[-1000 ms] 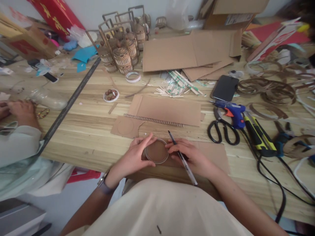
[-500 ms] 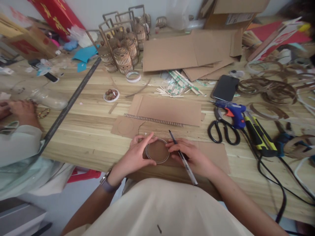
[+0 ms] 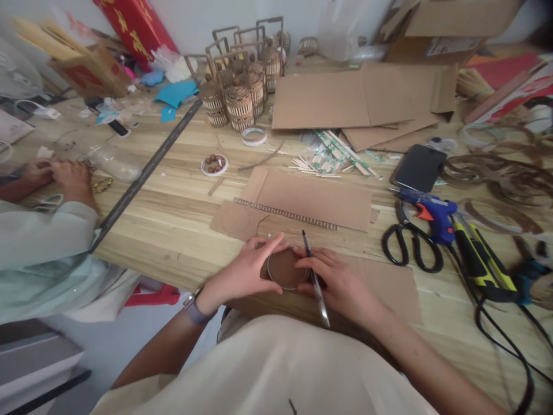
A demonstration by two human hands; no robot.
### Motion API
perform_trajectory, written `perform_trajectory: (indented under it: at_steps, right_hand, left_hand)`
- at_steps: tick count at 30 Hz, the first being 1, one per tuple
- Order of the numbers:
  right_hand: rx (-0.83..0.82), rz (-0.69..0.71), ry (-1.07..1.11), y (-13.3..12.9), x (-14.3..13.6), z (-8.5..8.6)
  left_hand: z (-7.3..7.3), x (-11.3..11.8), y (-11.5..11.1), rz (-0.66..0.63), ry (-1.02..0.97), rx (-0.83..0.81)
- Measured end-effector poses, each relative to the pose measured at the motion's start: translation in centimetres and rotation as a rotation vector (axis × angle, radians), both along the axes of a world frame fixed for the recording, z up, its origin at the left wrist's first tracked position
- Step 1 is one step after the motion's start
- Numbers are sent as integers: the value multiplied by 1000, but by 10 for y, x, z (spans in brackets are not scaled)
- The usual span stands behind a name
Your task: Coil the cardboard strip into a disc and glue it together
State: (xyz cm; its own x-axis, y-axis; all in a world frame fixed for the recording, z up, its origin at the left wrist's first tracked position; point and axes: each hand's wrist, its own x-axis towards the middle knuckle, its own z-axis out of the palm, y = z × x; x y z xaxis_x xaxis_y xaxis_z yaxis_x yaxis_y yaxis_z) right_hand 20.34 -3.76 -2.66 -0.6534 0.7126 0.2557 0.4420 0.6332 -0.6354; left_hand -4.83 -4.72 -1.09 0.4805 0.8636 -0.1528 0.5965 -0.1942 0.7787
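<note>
A thin pale ring (image 3: pixel 268 270) lies on a strip of brown cardboard (image 3: pixel 384 282) at the table's front edge. My left hand (image 3: pixel 246 270) curves round the ring's left side, thumb and fingers spread and touching its rim. At the ring's right side, my right hand (image 3: pixel 341 279) rests its fingertips on the rim and holds a black-tipped clear pen (image 3: pixel 317 287) between its fingers. Beyond my hands, a narrow slatted strip (image 3: pixel 287 213) lies across a larger cardboard piece (image 3: pixel 319 199). A smaller cardboard piece (image 3: pixel 234 221) bears a faint circle outline.
To the right lie scissors (image 3: pixel 417 245), a blue glue gun (image 3: pixel 436 213), yellow-black cutters (image 3: pixel 484 262) and a phone (image 3: pixel 420 167). Small slatted baskets (image 3: pixel 239 108) and stacked cardboard (image 3: pixel 322 101) stand behind. At the left, another person's hands (image 3: pixel 71 176) work near a clear bottle (image 3: pixel 114 162).
The camera view has shifted, so the scene sits farther right. The pen is tilted more upright in my right hand. Both hands stay at the ring.
</note>
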Motion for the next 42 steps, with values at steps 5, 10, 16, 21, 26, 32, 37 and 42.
perform_trajectory:
  at_steps: [5,10,16,21,26,32,37,42]
  right_hand:
    - [5,13,3,2,4,0]
    - [18,20,1,3,25,1]
    - [63,41,-38,2,28,2]
    - [65,42,-51,2,16,0]
    - [69,38,-55,1,12,-1]
    - [50,41,-58,0,10,-2]
    - [81,32,-60,-2,8,-6]
    - [103,34,-40,-2,8,-8]
  left_hand:
    - [4,-19,-5,156,-106,73]
    - [-10,-16,-13,98,134,319]
    - [-17,-6,-19,1,264,427]
    - [-11,-12,-14,13,193,344]
    - [-6,-8,-14,120,33,251]
    - [-10,-2,-9,72,96,96]
    - [-12,-6,-8,52,98,85]
    - [-12,-7,-7,30,79,86]
